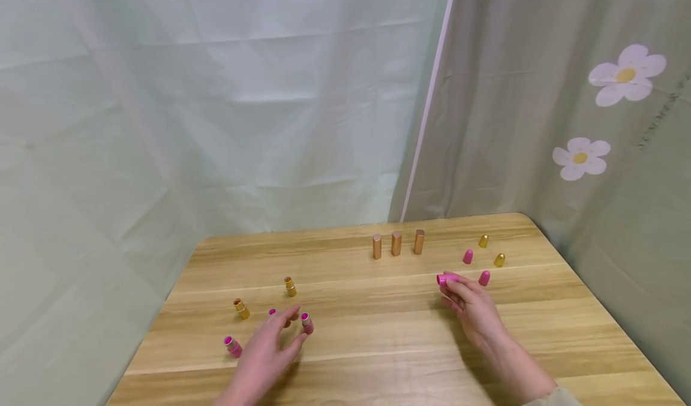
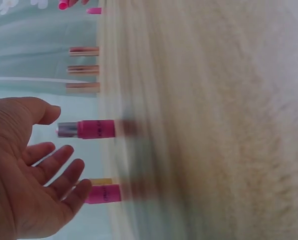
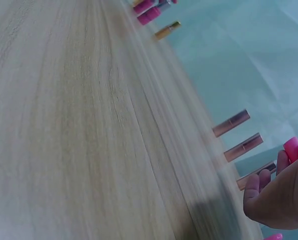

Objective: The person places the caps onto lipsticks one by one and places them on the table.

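My right hand [image 1: 471,307] pinches a pink lipstick cap [image 1: 444,280] above the table, its open end facing left. Over on the left, my left hand [image 1: 268,347] reaches with thumb and fingers spread beside an uncapped pink lipstick tube [image 1: 307,323]. In the left wrist view that lipstick tube [image 2: 96,129] stands upright, with a visible gap to the thumb. A second pink tube [image 1: 272,312] is partly hidden behind the left hand. Another pink tube [image 1: 233,346] stands left of it, and two uncapped gold tubes [image 1: 241,309] stand farther back.
Three copper-coloured lipsticks [image 1: 396,243] stand in a row near the table's back edge. Right of them are two pink caps [image 1: 468,256] and two gold caps [image 1: 499,260], upright. Pale curtains [image 1: 302,106] hang behind the wooden table [image 1: 378,346].
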